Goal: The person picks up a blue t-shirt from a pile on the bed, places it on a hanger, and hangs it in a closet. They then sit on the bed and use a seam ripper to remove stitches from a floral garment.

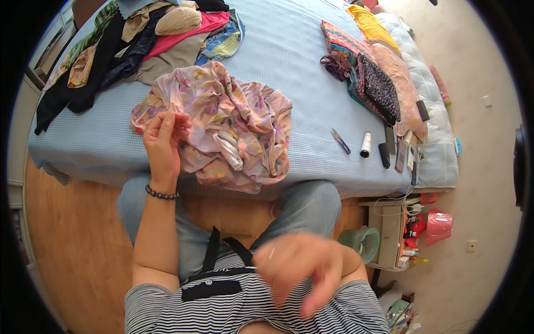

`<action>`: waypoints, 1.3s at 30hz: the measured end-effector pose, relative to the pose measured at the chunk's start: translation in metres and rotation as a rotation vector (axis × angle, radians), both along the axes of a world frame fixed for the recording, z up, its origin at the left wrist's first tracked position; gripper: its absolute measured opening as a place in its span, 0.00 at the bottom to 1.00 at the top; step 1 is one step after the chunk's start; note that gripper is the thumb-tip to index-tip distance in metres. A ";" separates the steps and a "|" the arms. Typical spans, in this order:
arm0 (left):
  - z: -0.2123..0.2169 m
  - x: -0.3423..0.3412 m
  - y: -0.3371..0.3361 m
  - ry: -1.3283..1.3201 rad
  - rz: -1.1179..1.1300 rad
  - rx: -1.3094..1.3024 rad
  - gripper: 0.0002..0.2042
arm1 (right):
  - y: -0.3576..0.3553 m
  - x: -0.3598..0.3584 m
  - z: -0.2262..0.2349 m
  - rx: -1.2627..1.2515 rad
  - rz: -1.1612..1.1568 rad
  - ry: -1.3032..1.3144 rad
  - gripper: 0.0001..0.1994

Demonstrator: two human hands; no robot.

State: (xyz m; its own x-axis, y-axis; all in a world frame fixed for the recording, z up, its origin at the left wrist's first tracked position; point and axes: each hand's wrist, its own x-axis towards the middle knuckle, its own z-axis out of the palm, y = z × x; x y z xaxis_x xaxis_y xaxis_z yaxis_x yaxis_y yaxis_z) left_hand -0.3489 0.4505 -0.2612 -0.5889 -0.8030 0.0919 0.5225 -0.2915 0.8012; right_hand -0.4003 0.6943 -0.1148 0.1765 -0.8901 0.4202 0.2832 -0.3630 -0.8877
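A crumpled pink floral cloth lies at the near edge of the bed, with a whitish patch of fabric in its folds. My left hand, a dark bead bracelet on its wrist, is raised over the cloth's left side. Its thumb and fingertips are drawn together; anything between them is too small to make out. My right hand is lifted close to the camera in front of my striped top, apart from the cloth. Motion smears its fingers. A short thin bright line shows against it, which I cannot identify.
On the bed, right of the cloth, lie small blue-handled snips and a white thread spool. Piled clothes cover the far left. Folded fabrics lie right. A green basket stands beside an open drawer.
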 end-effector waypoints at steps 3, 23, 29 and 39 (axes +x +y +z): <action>-0.002 0.004 -0.013 0.055 0.082 0.051 0.08 | -0.018 0.028 0.012 -0.092 0.349 -0.087 0.13; -0.004 0.020 -0.035 0.112 0.330 0.157 0.07 | -0.032 0.055 0.016 -0.122 0.389 -0.241 0.21; 0.000 0.024 -0.036 0.095 0.340 0.181 0.07 | -0.026 0.064 0.006 -0.054 0.310 -0.166 0.18; 0.023 0.010 0.053 -0.293 0.023 -1.456 0.10 | -0.002 -0.068 -0.107 0.176 -1.406 1.108 0.03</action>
